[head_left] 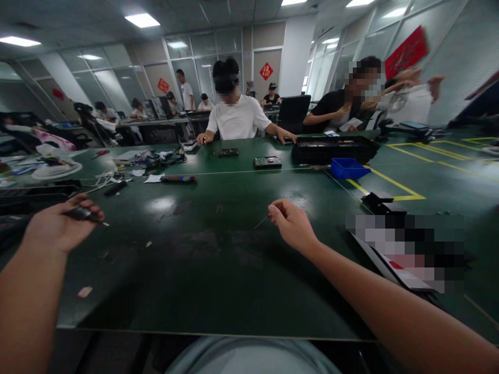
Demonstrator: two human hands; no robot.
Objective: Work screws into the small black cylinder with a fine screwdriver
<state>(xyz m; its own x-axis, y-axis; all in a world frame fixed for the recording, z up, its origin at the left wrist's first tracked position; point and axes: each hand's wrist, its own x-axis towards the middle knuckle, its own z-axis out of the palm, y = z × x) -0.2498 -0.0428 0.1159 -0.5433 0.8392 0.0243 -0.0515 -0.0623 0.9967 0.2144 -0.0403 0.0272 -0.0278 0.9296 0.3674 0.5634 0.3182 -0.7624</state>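
On the left, my left hand (54, 226) is raised above the green table, palm partly turned up. Its fingers are closed round a dark-handled tool (81, 213) with a short metal tip pointing right; its exact kind is unclear. Right of centre, my right hand (290, 223) grips a thin screwdriver (262, 222) by a red handle, mostly hidden in the fingers. The slim shaft slants down to the left, towards the table. Both tools are well apart. Under them lies the dark green tabletop (210, 270).
Ahead lie a marker-like stick (178, 178), a hard drive (267, 162), a blue bin (349, 168) and a long black tray (335, 149). Cables and parts (152, 157) clutter the back left. A person in white (236, 117) works opposite. Blurred papers (405, 254) lie right.
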